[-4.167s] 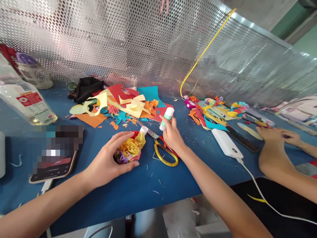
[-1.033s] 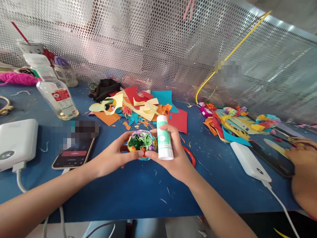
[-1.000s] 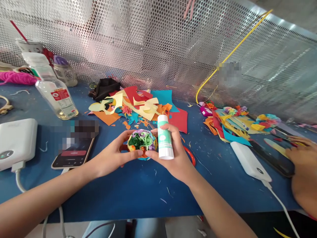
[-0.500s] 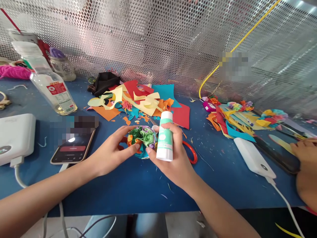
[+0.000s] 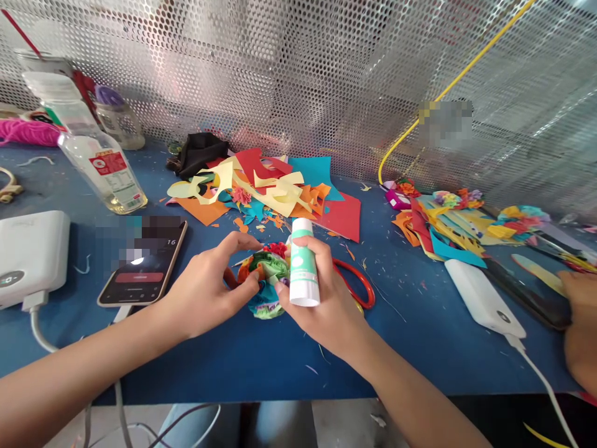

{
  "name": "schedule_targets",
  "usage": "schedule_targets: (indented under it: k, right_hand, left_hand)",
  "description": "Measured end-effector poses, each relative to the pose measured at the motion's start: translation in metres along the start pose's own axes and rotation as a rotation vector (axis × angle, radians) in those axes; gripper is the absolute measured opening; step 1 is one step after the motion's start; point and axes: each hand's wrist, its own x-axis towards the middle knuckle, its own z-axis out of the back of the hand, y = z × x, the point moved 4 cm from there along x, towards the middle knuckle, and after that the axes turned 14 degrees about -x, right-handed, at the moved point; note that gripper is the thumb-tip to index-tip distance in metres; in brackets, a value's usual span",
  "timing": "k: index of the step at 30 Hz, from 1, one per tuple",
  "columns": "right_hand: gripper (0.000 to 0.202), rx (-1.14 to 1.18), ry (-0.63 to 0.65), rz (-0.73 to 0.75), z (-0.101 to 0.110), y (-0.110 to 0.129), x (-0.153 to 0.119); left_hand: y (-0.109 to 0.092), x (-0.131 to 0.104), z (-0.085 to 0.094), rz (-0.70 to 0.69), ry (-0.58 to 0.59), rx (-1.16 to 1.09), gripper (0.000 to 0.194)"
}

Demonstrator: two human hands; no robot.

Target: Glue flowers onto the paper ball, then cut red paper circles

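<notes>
A colourful cluster of rolled paper flowers (image 5: pixel 270 269) sits low over the blue table in front of me. My left hand (image 5: pixel 205 289) grips its left side, thumb in front and fingers curled behind. In my right hand (image 5: pixel 333 305) is a white and green glue stick (image 5: pixel 305 270), held upright between the fingers and palm. The right thumb also presses against the cluster's right side. A red loop handle (image 5: pixel 368 292), like that of scissors, shows behind my right hand; the rest of it is hidden.
Cut paper scraps (image 5: pixel 275 193) are heaped behind the cluster. At left are a clear bottle (image 5: pixel 109 174), a phone (image 5: pixel 144 267) and a cabled white power bank (image 5: pixel 32 255). To the right lie another power bank (image 5: pixel 482 298), more coloured paper (image 5: pixel 448 224) and another person's hand (image 5: pixel 581 298).
The paper flower cluster has turned in my hands, so red flowers now show at its top and pale green ones at its bottom. The glue stick has shifted slightly left.
</notes>
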Motion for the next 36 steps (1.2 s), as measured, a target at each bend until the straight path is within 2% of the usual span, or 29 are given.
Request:
schedule_targets:
  k: [4, 7, 9, 12, 14, 20, 24, 26, 30, 32, 34, 36]
  right_hand:
    - [0.057, -0.032, 0.117, -0.007, -0.004, -0.002, -0.001]
    - [0.057, -0.035, 0.117, -0.004, -0.003, -0.002, 0.000]
    - [0.056, -0.032, 0.124, -0.001, -0.003, -0.002, 0.000]
    - [0.055, -0.014, 0.158, 0.000, -0.002, -0.001, 0.001]
    - [0.054, -0.007, 0.184, -0.008, -0.001, -0.001, 0.001]
    - [0.055, 0.013, 0.252, -0.027, 0.000, -0.002, 0.001]
    - [0.052, 0.007, 0.273, -0.049, 0.000, -0.004, 0.003]
    - [0.044, 0.043, 0.222, -0.081, 0.005, -0.007, 0.004]
    - [0.029, 0.313, -0.195, -0.105, 0.037, -0.010, -0.002]
    - [0.025, 0.467, -0.328, -0.043, 0.049, -0.007, -0.010]
    - [0.026, 0.572, -0.327, -0.018, 0.050, -0.003, -0.018]
    - [0.025, 0.605, -0.261, -0.106, 0.042, 0.000, -0.024]
  left_hand:
    - [-0.004, 0.000, 0.003, 0.029, 0.112, 0.127, 0.028]
    - [-0.011, 0.001, 0.008, -0.138, 0.121, 0.154, 0.017]
    - [-0.014, 0.001, 0.007, -0.248, 0.195, 0.152, 0.016]
    - [-0.017, -0.002, 0.003, -0.341, 0.351, 0.141, 0.030]
    - [-0.018, -0.003, 0.001, -0.379, 0.400, 0.146, 0.034]
    - [-0.015, -0.002, -0.006, -0.328, 0.412, 0.086, 0.016]
    - [-0.010, -0.003, -0.010, -0.327, 0.410, 0.065, 0.029]
    - [-0.009, -0.003, -0.012, -0.321, 0.403, 0.076, 0.029]
    - [-0.008, -0.001, -0.015, -0.330, 0.362, 0.095, 0.028]
    - [-0.008, -0.001, -0.017, -0.336, 0.340, 0.095, 0.025]
    - [-0.009, -0.002, -0.018, -0.342, 0.324, 0.091, 0.022]
    - [-0.009, -0.002, -0.018, -0.338, 0.316, 0.090, 0.021]
